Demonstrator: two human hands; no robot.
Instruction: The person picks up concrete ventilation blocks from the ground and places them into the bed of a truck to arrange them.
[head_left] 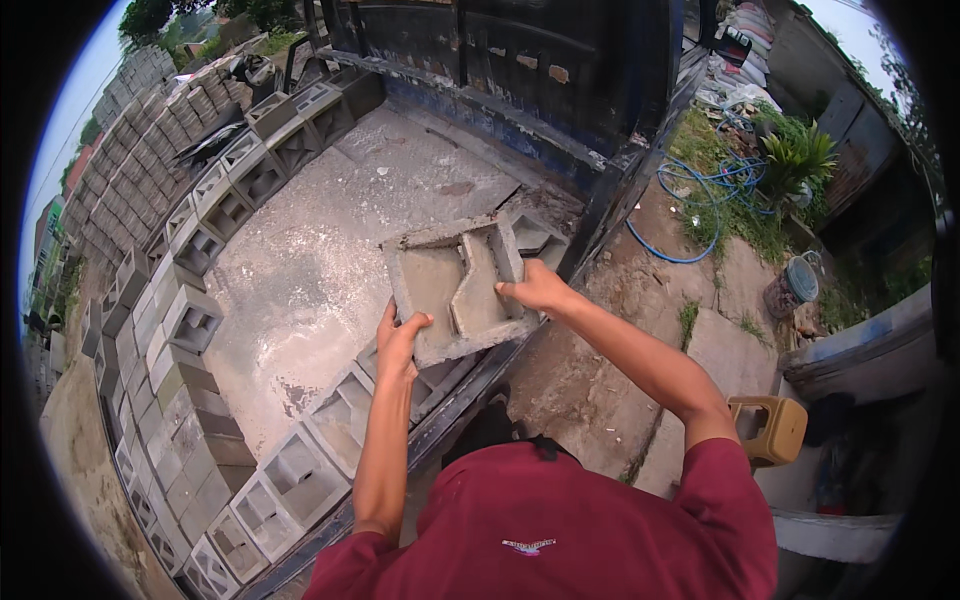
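Between my hands is a square grey concrete vent block point(425, 285), its hollow face tilted up toward me and split by an angled inner rib. My left hand point(398, 345) grips its near left corner, thumb over the rim. On the right side, my right hand point(535, 290) closes round the edge with the thumb inside the frame. The block is held above the near edge of a truck bed point(290, 240). Beneath and left of it, a row of similar vent blocks point(300, 470) lines that edge. Another vent block point(538, 240) sits just beyond the held one.
Stacked blocks point(190, 430) line the bed's left side, with more along the far left. A dark metal panel point(520, 80) closes the far end. On the ground at right are a blue hose point(690, 205), a bucket point(792, 285) and a tan plastic stool point(768, 430).
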